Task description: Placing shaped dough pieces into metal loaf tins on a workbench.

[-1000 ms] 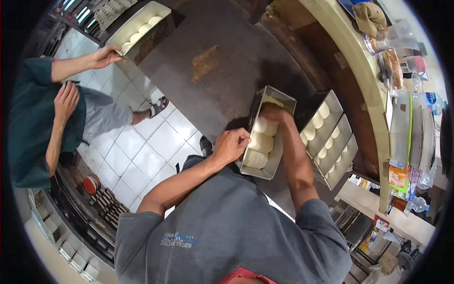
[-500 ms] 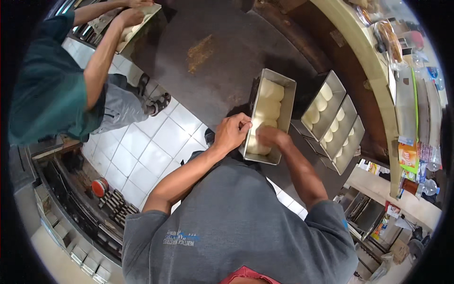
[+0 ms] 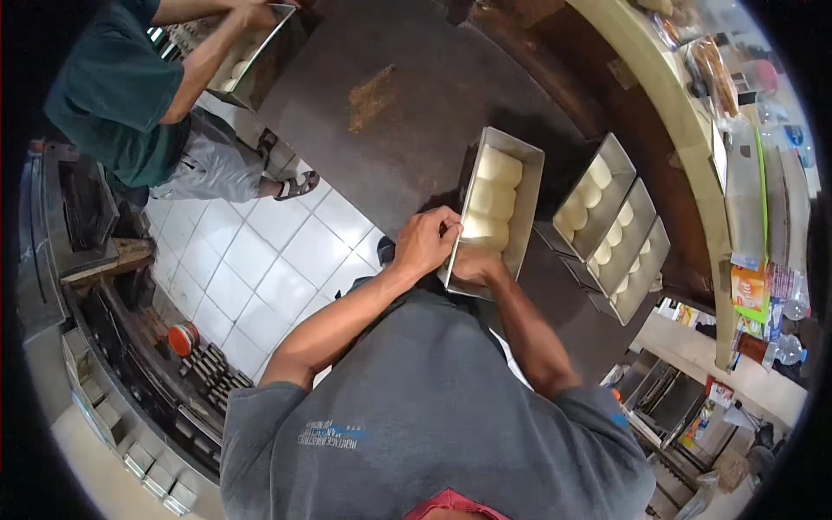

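**Both hands at the near end of a loaf tin of dough**

Left hand (image 3: pixel 426 243) curled over the near left rim of a long metal loaf tin (image 3: pixel 527 195), fingers bent and closed against the tin's edge, knuckles up. Right hand (image 3: pixel 475 264) tucked low at the tin's near end, mostly hidden behind the left hand and the tin wall; impossible to tell how far open, or whether gripping the tin or pressing on dough. Inside the tin, pale dough pieces (image 3: pixel 492 198) lined up in a row, touching one another, the nearest one right by the left fingertips.

Tin resting on a dark worktop (image 3: pixel 390 61), lengthwise away from the body, tilted slightly to the right in the view. On the worktop further up, a brownish smear of flour or crumbs (image 3: pixel 371 97) (well apart from the tin).

Just to the right of the tin, a strap of three joined tins (image 3: pixel 611 230), each filled with smaller pale dough balls in rows. Beyond that, a curved pale counter edge (image 3: pixel 659 82) with packets and bottles along the right rim, too bent by the lens to read clearly.

At upper left, a co-worker in a green shirt (image 3: pixel 113 95), both hands on another tin of dough (image 3: pixel 251 52) at the far corner of the worktop, sandalled feet on a white tiled floor (image 3: pixel 251 260). Down the left side, dark metal racks (image 3: pixel 130 373) with a small red object among them.
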{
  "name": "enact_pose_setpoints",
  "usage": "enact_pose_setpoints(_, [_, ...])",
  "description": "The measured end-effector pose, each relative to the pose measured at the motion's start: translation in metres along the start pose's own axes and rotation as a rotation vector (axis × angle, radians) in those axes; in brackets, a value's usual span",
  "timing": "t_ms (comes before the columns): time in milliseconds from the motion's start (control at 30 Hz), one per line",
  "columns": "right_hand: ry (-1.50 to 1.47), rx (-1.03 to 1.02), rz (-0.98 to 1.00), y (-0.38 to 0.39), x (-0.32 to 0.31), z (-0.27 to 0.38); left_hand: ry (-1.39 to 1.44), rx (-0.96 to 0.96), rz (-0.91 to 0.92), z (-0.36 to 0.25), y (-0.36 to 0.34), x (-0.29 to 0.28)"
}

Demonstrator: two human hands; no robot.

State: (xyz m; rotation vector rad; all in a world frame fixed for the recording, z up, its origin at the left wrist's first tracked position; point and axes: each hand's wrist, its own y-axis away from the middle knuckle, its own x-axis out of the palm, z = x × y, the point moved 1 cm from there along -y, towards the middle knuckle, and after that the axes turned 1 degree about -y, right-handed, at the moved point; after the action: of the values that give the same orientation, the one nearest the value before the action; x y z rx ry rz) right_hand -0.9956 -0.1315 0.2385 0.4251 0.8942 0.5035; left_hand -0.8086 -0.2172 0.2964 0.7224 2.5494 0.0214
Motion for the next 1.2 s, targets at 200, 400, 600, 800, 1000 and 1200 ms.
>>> enact_pose_setpoints(200, [-0.255, 0.226, -0.089, -0.050, 0.006, -0.031, 0.002, 0.007, 0.045, -0.006, 0.018, 0.000])
enact_pose_setpoints(400, [-0.122, 0.081, -0.053, -0.049, -0.046, -0.072, 0.037, 0.019, -0.046, 0.002, -0.004, -0.005])
enact_pose_setpoints(600, [-0.015, -0.045, -0.018, -0.124, -0.111, -0.094, 0.044, 0.023, -0.009, 0.004, 0.003, -0.005])
enact_pose_setpoints(800, [0.086, -0.171, 0.014, -0.149, -0.125, -0.097, 0.049, 0.013, -0.058, 0.000, 0.005, -0.004])
enact_pose_setpoints(1000, [0.167, -0.290, 0.054, -0.152, -0.126, -0.113, 0.039, 0.025, -0.049, 0.000, 0.009, -0.001])
enact_pose_setpoints(1200, [0.229, -0.376, 0.061, -0.155, -0.153, -0.141, 0.082, -0.022, -0.040, -0.003, -0.005, -0.009])
